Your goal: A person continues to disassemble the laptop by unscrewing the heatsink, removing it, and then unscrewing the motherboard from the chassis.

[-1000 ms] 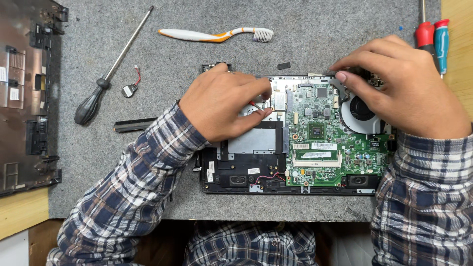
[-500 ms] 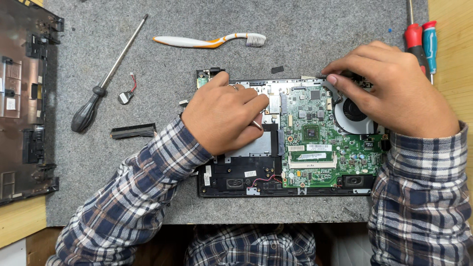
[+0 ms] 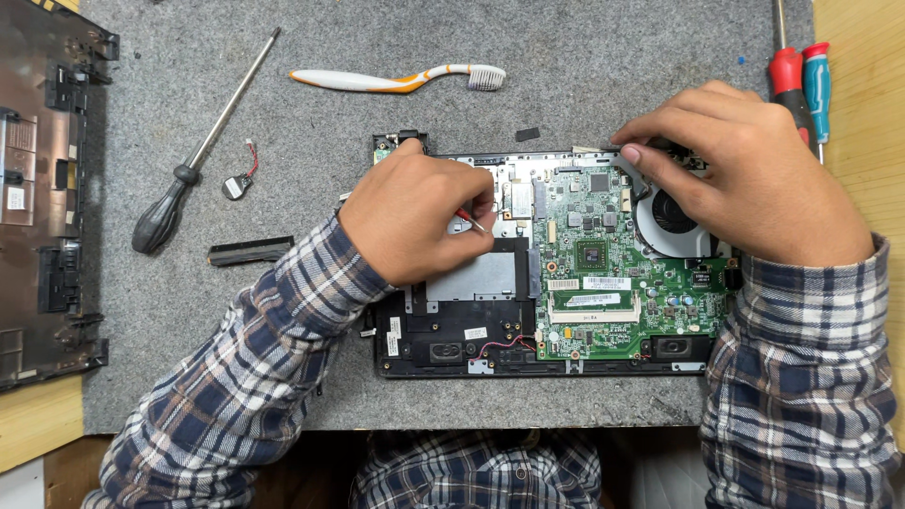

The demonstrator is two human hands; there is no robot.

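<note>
An opened laptop base lies on a grey felt mat, its green circuit board and round cooling fan exposed. My left hand rests on the laptop's left half, fingers curled around a small red-tipped tool whose tip points at the board's left edge. My right hand lies over the top right corner by the fan, fingertips pressing on the upper edge of the case; whether it holds anything is hidden. Both forearms wear plaid sleeves.
A long black-handled screwdriver, a coin cell on wires and a black strip lie left of the laptop. A white-and-orange toothbrush lies above it. Two screwdrivers sit top right. A dark laptop cover fills the left edge.
My left hand has curled tighter and shifted slightly toward the board with the small tool. My right hand stays at the top right corner.
</note>
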